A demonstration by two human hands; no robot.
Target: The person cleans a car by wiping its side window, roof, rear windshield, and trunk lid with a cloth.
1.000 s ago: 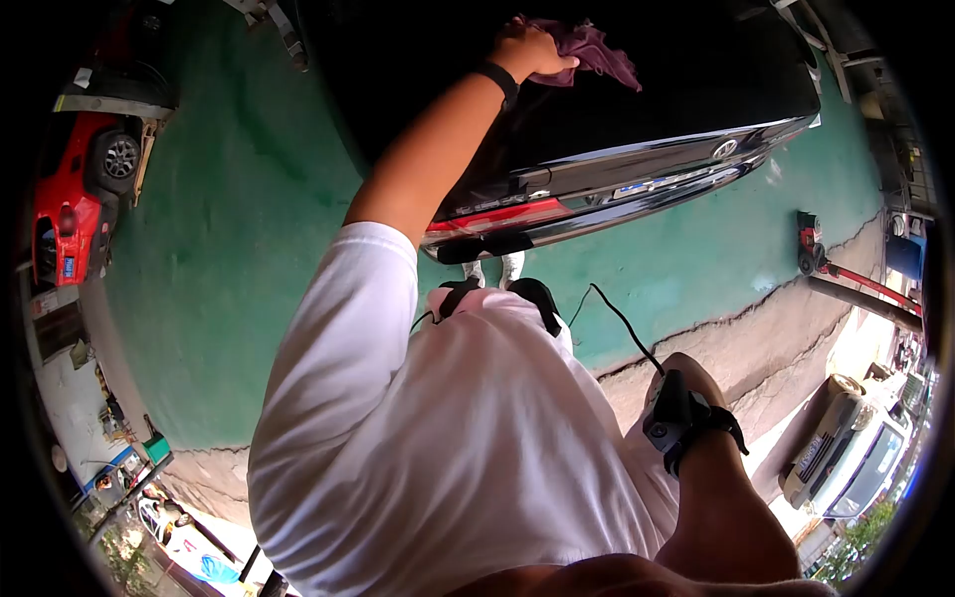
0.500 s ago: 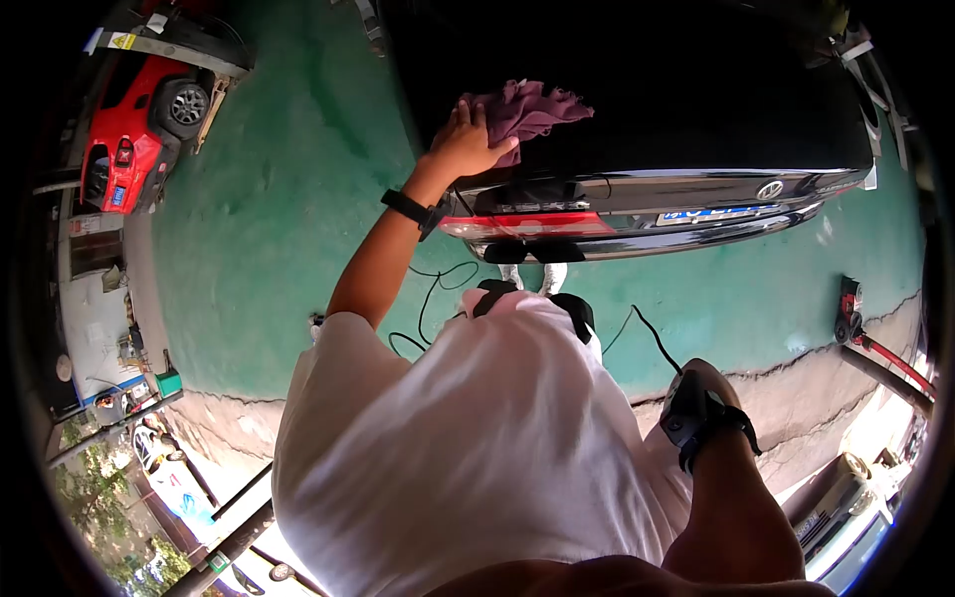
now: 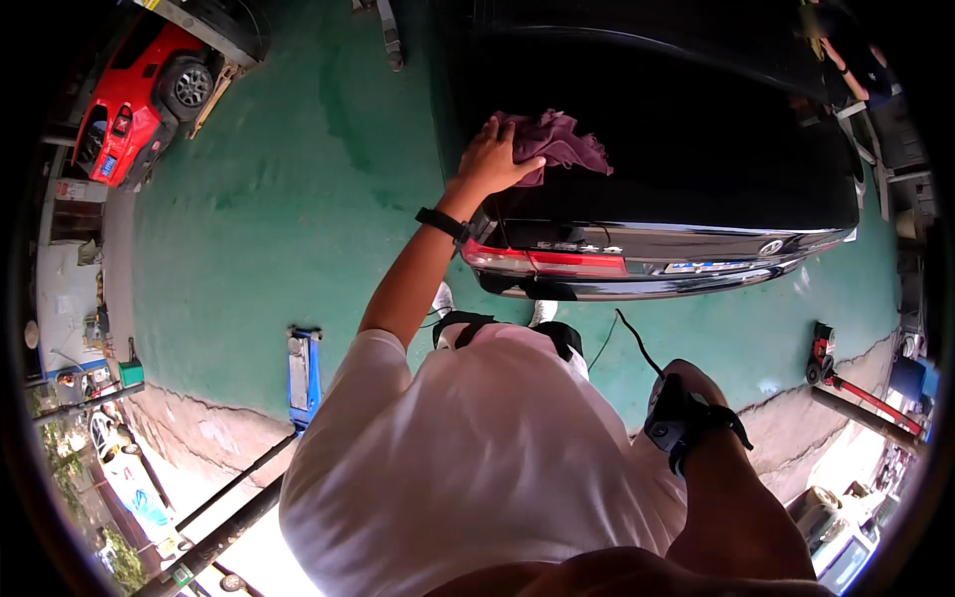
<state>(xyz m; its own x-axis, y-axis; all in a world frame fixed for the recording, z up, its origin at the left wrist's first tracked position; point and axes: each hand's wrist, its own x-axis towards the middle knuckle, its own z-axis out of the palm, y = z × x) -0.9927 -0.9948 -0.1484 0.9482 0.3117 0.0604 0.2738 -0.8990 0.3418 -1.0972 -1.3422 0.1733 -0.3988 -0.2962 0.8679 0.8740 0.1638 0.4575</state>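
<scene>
My left hand (image 3: 489, 161) presses a crumpled mauve cloth (image 3: 562, 142) onto the black car's rear lid (image 3: 686, 189), near its left edge. The fingers rest on the cloth, and the thumb lies along its near side. Low on the right, my right hand (image 3: 696, 382) is by my side. Its fingers look curled but are mostly hidden, and what they hold does not show. A black cable (image 3: 640, 338) runs out beside that hand. Below the cloth are the red tail light (image 3: 572, 263) and the bumper.
A blue floor jack (image 3: 302, 373) stands left of me on the green floor (image 3: 249, 239). A red jack (image 3: 822, 353) with a long handle lies at right. A red car (image 3: 134, 104) is at far left. Another person's arm (image 3: 854, 84) shows beyond the black car.
My left hand has slid the cloth forward and slightly right over the lid. My body has shifted, and my feet are farther apart. The blue jack and another person's arm have come into view.
</scene>
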